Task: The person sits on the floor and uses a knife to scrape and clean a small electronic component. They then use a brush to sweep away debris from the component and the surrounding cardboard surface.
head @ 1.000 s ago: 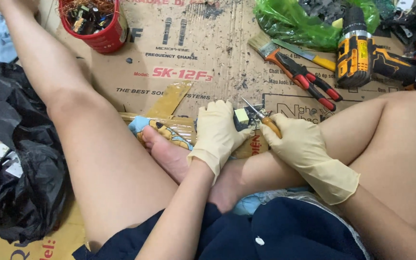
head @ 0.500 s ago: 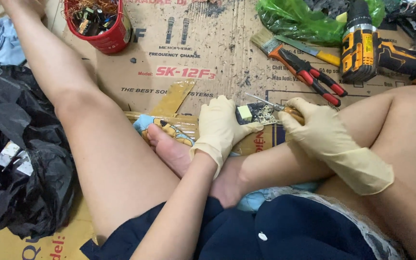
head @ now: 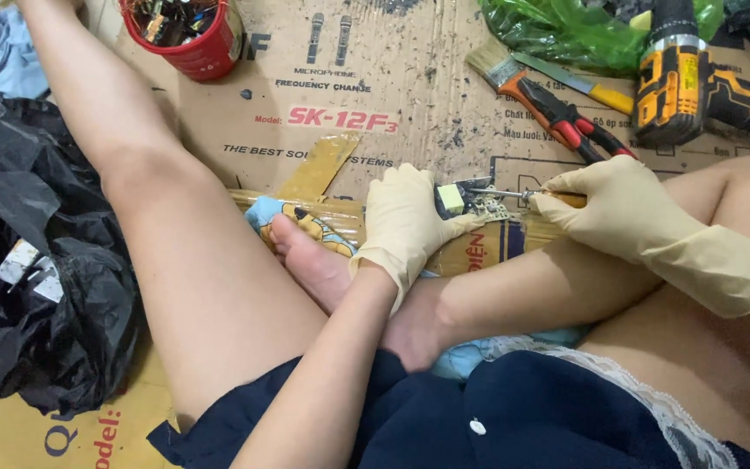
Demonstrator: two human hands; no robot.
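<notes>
Now | left hand (head: 405,221) grips small circuit board (head: 466,201) | right hand (head: 622,213) clasps screwdriver (head: 514,194), tip on board

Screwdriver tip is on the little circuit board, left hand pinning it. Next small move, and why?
Probably press the screwdriver tip down and lever or turn it gently. The left hand already clamps the small circuit board against the cardboard, and the right hand grips the handle with the tip touching the board's edge. Which part it touches is too small to tell.
</notes>
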